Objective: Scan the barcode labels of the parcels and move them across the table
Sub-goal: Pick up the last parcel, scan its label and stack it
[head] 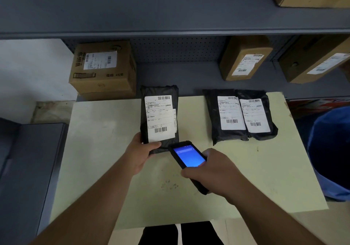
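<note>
Head view: left hand (139, 154) clamped on near edge of black parcel (160, 118), label up, mid-table (106, 123). Right hand (214, 171) wrapped around handheld scanner (188, 156), blue screen lit, just beside that parcel. Two more black parcels (240, 116) side by side, touching, at right.

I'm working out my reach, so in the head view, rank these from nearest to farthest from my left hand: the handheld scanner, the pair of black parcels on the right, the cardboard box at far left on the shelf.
1. Handheld scanner, just right of the left hand.
2. Pair of black parcels, across the table, right.
3. Cardboard box, back left on the shelf.
</note>
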A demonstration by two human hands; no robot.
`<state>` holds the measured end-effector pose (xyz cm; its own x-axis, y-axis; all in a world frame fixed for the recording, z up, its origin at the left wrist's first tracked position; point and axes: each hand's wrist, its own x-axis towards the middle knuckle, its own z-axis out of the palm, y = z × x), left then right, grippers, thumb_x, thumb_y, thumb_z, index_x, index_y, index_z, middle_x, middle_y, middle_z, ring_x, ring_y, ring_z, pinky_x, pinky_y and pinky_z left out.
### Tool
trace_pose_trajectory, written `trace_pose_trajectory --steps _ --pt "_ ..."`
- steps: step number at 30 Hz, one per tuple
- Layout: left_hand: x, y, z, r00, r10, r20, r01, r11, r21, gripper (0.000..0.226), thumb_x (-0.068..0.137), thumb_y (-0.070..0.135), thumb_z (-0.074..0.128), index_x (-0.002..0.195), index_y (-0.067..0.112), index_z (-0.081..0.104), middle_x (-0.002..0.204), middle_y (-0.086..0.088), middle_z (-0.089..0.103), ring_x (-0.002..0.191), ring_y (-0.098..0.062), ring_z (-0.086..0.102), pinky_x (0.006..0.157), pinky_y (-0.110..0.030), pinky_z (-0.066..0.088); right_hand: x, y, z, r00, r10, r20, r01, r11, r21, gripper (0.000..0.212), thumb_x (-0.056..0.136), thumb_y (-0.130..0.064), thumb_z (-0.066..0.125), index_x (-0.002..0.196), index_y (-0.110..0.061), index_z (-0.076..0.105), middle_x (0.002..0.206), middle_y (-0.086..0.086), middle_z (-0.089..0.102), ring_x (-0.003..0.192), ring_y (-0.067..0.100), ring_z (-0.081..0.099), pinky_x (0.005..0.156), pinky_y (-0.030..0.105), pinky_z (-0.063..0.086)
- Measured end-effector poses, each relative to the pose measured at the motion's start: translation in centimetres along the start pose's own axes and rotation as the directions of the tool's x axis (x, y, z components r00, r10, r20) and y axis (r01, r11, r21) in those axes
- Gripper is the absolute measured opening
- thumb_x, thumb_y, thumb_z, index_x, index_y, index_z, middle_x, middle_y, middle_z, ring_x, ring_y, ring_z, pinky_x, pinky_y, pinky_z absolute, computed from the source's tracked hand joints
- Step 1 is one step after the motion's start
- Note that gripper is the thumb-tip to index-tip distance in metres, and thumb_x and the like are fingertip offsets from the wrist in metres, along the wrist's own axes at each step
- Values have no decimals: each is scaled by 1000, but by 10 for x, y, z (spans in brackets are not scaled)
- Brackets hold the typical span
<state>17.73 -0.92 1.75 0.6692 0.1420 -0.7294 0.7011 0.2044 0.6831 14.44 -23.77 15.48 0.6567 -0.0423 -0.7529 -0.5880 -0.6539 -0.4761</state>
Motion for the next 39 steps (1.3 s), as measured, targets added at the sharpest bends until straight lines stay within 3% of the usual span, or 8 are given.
trace_pose_trajectory --steps 6,14,20,29,36,39 --pt "-4 -1 -8 999 33 4 -33 999 -20 59 84 -7 75 132 23 57 125 3 74 115 -23 72 88 -33 55 -1 -13 8 1000 -4 24 4 1000 8 51 66 -43 86 102 -15 64 75 -5 64 58 15 60 59 31 50" --pt "-2 -5 -14 1000 23 15 -23 1000 -20 65 83 -7 76 139 20 55 128 0 74 118 -27 71 109 -49 52 -2 -18 14 999 -10 37 10 1000 -11 49 67 -41 86 102 -15 63 75 -4 65 58 14 61 59 31 50" --pt "1 -6 -13 1000 18 19 -18 1000 -10 66 82 -5 77 139 20 55 126 1 75 117 -26 71 109 -48 51 1 -18 18 1000 -7 30 7 1000 -29 50 66 -44 85 100 -15 63 78 -3 65 61 16 60 60 32 49" --pt "-2 0 -11 1000 7 12 -6 999 -40 63 86 -7 74 138 21 54 122 5 74 111 -21 72 77 -27 52 3 -18 22 1000 -10 28 10 1000 1 46 68 -38 86 101 -16 62 75 -5 62 55 14 57 57 29 48" --pt "0 -3 -9 1000 3 13 -3 1000 -30 63 85 -6 75 138 21 55 124 2 75 111 -23 73 82 -30 53 5 -16 20 1000 -11 23 11 1000 4 46 68 -40 86 101 -18 61 83 -3 64 61 14 60 59 30 50" --pt "4 -5 -4 1000 1 22 -1 1000 -23 64 84 -5 76 139 21 56 125 0 76 114 -26 73 95 -38 57 4 -12 16 1000 -11 17 11 1000 11 46 69 -40 85 101 -17 61 80 -4 63 57 13 59 57 29 49"
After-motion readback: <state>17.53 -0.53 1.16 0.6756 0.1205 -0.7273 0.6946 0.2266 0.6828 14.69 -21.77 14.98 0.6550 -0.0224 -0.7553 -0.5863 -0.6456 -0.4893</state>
